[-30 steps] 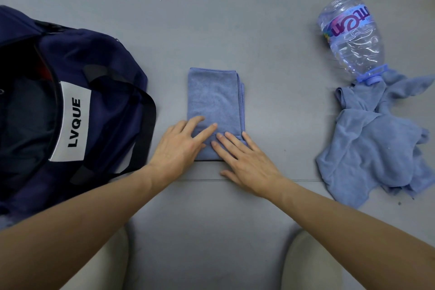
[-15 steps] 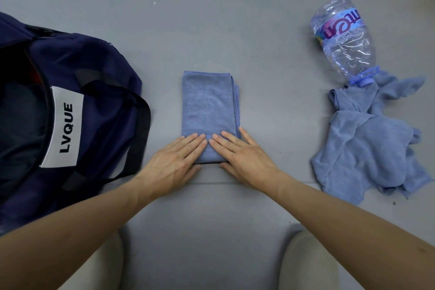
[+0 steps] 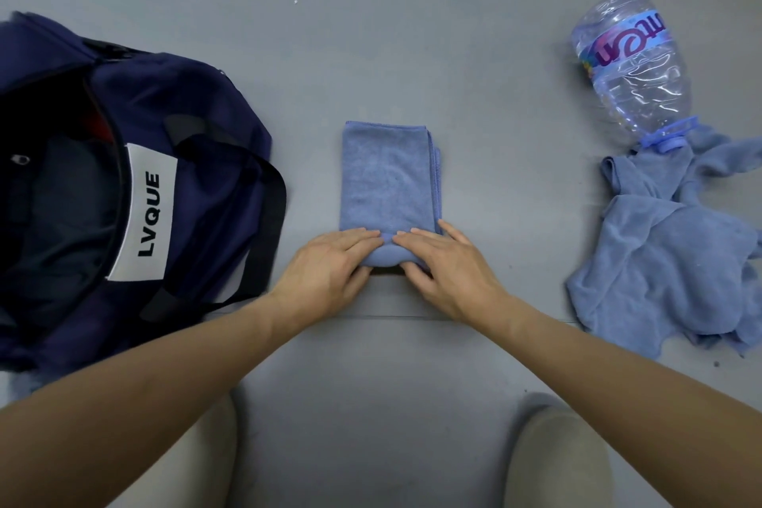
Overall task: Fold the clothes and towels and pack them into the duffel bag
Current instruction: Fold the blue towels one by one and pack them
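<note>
On grey floor (image 3: 371, 33), folded light-blue microfibre towel (image 3: 389, 177) between open navy fabric duffel bag (image 3: 198, 115) and crumpled blue cloth (image 3: 668, 264) touching clear plastic bottle (image 3: 631, 66). Left hand (image 3: 330, 264) and right hand (image 3: 449, 268) close together, both pinching towel's raised near end.

One wide-angle head camera looks steeply down at the floor (image 3: 391, 33), close above the left hand (image 3: 325, 272), right hand (image 3: 449, 272) and centred towel (image 3: 387, 177).

Both hands, left hand (image 3: 330, 268) and right hand (image 3: 449, 272), grip the near end of the folded blue microfibre towel (image 3: 387, 181), lifting it; navy fabric duffel bag (image 3: 198, 161) lies open left.
</note>
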